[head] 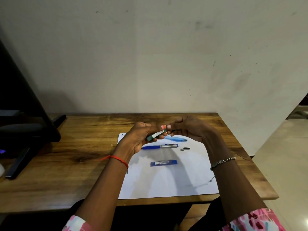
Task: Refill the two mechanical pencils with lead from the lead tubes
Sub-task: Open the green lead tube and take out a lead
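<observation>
My left hand (141, 135) holds a green lead tube (155, 135) above the white paper (166, 180), its open end toward my right hand (188, 129). The right fingers pinch something small and dark at the tube's mouth; I cannot tell what it is. On the paper lie a dark blue mechanical pencil with a silver barrel (160, 146), a light blue pencil (176, 139) partly under my hands, and a blue lead tube (163, 163). Two small metal pieces (185, 149), like a pencil's cap parts, rest right of the dark blue pencil.
The paper lies on a wooden table (66, 164) set against a pale wall. A black stand or monitor base (30, 130) occupies the table's left side. The table's right edge drops to a tiled floor (283, 164).
</observation>
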Tool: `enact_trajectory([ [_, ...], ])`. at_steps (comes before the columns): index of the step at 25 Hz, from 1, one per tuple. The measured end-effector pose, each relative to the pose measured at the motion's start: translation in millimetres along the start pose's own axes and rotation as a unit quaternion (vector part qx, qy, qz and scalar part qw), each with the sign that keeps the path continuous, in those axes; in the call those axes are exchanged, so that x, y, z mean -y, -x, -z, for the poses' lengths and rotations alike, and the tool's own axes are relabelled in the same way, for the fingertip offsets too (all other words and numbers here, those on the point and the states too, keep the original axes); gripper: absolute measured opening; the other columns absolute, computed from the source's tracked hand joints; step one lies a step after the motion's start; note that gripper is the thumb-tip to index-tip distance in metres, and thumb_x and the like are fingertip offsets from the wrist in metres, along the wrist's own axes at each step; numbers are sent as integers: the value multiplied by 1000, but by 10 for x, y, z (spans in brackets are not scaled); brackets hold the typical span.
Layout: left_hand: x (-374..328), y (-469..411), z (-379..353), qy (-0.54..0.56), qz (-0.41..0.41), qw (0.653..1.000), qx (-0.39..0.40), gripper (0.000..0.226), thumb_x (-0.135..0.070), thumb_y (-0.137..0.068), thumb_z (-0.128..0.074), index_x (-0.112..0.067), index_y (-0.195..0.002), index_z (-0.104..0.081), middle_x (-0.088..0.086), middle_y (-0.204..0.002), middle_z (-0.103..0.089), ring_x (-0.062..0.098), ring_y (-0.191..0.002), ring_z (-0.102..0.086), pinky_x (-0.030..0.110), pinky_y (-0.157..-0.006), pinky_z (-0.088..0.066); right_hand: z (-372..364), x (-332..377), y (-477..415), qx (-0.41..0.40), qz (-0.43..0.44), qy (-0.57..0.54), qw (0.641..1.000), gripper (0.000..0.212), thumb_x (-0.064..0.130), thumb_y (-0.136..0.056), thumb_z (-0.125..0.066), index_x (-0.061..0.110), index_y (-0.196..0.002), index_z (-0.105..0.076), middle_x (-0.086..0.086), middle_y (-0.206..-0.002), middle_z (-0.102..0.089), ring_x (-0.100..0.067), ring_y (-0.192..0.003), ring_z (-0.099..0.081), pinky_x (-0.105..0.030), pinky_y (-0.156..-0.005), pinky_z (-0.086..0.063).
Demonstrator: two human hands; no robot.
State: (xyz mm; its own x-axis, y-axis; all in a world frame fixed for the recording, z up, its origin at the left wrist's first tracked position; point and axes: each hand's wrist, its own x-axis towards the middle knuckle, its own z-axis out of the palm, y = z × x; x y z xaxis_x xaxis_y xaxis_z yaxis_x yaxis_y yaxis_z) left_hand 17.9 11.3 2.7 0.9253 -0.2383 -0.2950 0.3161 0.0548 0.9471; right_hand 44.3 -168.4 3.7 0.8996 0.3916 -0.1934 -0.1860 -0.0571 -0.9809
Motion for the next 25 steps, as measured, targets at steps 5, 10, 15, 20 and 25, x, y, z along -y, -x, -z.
enact_trajectory([
  [5,-24,17,8,56,30,998,4,12,-9,-83,-61,3,-83,-65,5,-54,-70,10,-49,-67,12,-43,-49,-1,-48,-27,-22,-83,-56,995,15,-13,-83,-53,-9,-77,-66,-11,-65,-72,-15,-59,-69,-18,-58,-56],
  [10,-30,11,27,53,65,996,8,10,-4,-83,-60,5,-82,-65,9,-56,-70,12,-51,-68,12,-48,-52,6,-71,-42,-18,-123,-70,990,14,-13,-83,-53,-10,-79,-66,-14,-70,-72,-17,-61,-70,-19,-60,-57],
  [15,-23,1,41,56,86,995,5,9,0,-83,-59,7,-83,-64,11,-57,-71,15,-51,-69,12,-46,-52,15,-83,-61,-2,-143,-58,988,16,-15,-83,-51,-11,-82,-67,-15,-73,-72,-17,-64,-70,-20,-63,-58],
  [20,-25,-3,59,60,110,992,7,8,0,-82,-60,6,-83,-65,14,-61,-71,18,-54,-70,13,-46,-53,36,-74,-79,5,-174,-36,984,24,-13,-83,-53,-5,-73,-73,-14,-75,-73,-16,-66,-70,-22,-67,-59],
  [25,-32,-4,54,53,124,991,9,8,1,-81,-61,7,-84,-64,15,-62,-72,17,-54,-70,13,-44,-52,9,-54,-62,-1,-190,-44,981,21,-15,-83,-52,-10,-74,-70,-16,-72,-72,-18,-63,-70,-21,-60,-58],
])
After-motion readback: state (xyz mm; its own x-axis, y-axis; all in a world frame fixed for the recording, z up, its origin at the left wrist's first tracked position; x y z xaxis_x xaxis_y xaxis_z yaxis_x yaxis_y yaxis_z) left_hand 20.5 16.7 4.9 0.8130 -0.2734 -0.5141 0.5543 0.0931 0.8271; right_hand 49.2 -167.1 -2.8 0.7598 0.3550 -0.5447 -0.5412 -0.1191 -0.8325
